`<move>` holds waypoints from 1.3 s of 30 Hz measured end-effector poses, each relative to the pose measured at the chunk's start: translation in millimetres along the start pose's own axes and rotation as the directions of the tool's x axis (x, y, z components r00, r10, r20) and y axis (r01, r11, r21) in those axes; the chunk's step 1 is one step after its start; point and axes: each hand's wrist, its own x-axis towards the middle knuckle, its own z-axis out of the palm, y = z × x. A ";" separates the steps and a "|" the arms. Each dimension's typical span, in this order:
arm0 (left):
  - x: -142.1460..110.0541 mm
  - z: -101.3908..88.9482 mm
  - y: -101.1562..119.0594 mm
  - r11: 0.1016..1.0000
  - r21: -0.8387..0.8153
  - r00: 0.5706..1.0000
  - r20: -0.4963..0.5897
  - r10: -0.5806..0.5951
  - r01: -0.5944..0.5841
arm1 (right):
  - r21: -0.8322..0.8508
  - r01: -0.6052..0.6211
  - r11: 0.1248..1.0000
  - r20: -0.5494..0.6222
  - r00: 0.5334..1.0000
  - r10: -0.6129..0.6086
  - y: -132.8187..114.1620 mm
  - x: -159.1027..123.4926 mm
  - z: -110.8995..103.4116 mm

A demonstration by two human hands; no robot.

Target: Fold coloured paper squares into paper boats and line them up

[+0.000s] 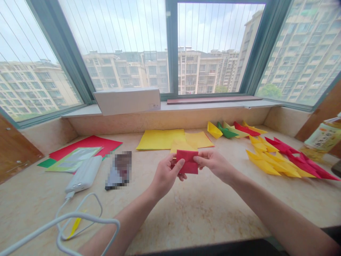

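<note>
A small folded square of red paper [188, 166] is held up over the counter between my two hands. My left hand [166, 172] grips its left side, thumb across the front and fingers behind. At the upper right edge, my right hand [213, 161] pinches the paper between thumb and fingers. Just beyond the hands lie a stack of yellow paper [161, 139] and some orange-yellow sheets [198, 139]. To the right stand several folded paper boats, among them a green boat [226, 131]. Nearer are clusters of yellow folded paper pieces [274, 160] and red folded paper pieces [295, 153].
On the left are red sheets [87, 144], a white power bank [84, 174] with a white cable [87, 217], and a blurred-out object [119, 170]. A white box [128, 101] sits on the window ledge. A bottle [326, 133] stands at the far right.
</note>
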 end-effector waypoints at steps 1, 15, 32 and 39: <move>-0.1 0.2 -0.1 1.000 -0.004 1.000 0.000 -0.004 0.004 | 0.006 -0.003 1.000 -0.006 1.000 0.003 1.0 0.1 0.5; 1.0 0.5 -1.7 0.999 0.030 0.997 -0.073 -0.011 0.013 | -0.045 -0.007 0.999 0.095 0.995 0.012 0.2 -1.5 2.6; 1.1 -0.3 -0.5 0.998 -0.058 0.993 -0.121 -0.016 0.009 | -0.215 0.217 0.952 -0.067 0.969 -0.236 6.3 -4.3 7.5; -1.0 0.1 -1.8 0.998 -0.024 0.998 -0.027 -0.061 0.060 | -0.374 0.339 0.863 -0.045 0.923 -0.383 12.1 -1.3 2.3</move>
